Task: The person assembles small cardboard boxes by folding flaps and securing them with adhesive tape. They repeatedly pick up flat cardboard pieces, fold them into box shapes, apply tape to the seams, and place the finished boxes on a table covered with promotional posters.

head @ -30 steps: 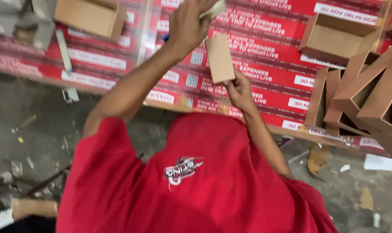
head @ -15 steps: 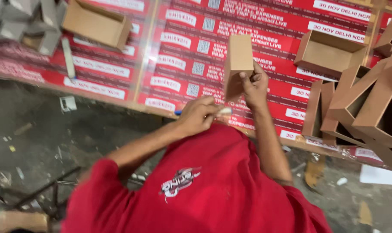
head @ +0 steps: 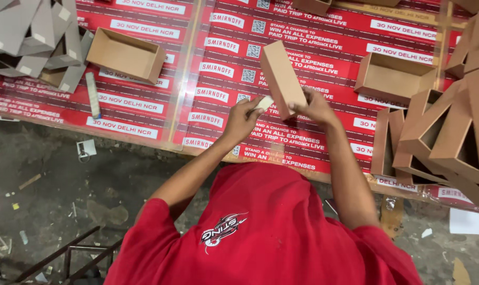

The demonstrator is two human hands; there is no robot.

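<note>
Above the red counter, we hold a brown cardboard box.
Our right hand grips its lower end; its long axis runs toward eleven o'clock. Our left hand, at nine o'clock, pinches a pale tool.

You have one view only, from the head, high above and looking almost straight down. Your red shirt fills the near edge, your hands sit mid-frame at arm's length, the table runs across the far half, and the floor shows near left.
</note>
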